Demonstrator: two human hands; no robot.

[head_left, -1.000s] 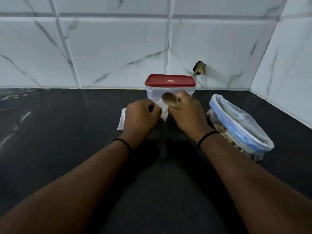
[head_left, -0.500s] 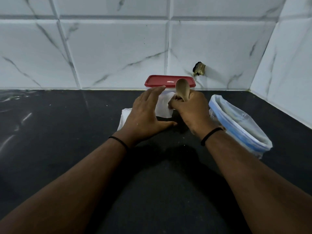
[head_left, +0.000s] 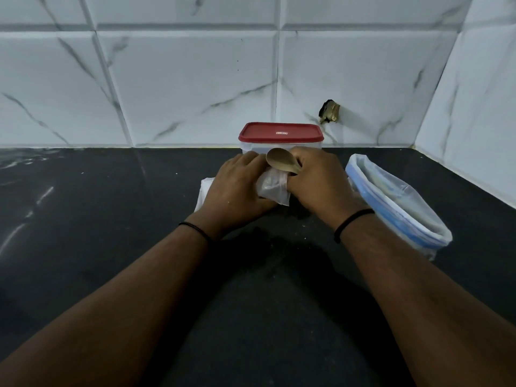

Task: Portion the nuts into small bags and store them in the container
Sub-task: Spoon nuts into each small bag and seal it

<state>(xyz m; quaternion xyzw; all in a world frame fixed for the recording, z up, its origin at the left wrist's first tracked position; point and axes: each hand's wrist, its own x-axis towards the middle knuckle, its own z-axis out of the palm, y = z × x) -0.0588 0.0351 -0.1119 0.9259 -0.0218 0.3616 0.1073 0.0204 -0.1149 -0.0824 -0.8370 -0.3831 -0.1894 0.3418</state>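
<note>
A clear container with a red lid (head_left: 280, 132) stands shut at the back of the black counter. In front of it, both hands meet at a small clear bag (head_left: 272, 188). My left hand (head_left: 237, 188) lies over the bag's left side with fingers fairly straight. My right hand (head_left: 318, 182) grips the bag's right edge together with a wooden spoon (head_left: 280, 163), whose bowl sticks up to the left. A large zip bag of nuts (head_left: 402, 208) with a blue seal stands open to the right. More small bags (head_left: 205, 191) lie under my left hand.
The white marble-tiled wall (head_left: 181, 88) runs along the back and turns the corner at the right. A brass fitting (head_left: 331, 111) sticks out of the wall behind the container. The black counter (head_left: 97, 219) stretches to the left and toward me.
My left hand went from a fist, opened wide, and now lies flat on the small bag. The spoon tipped from upright to leaning left. The small bag now shows between the hands.
</note>
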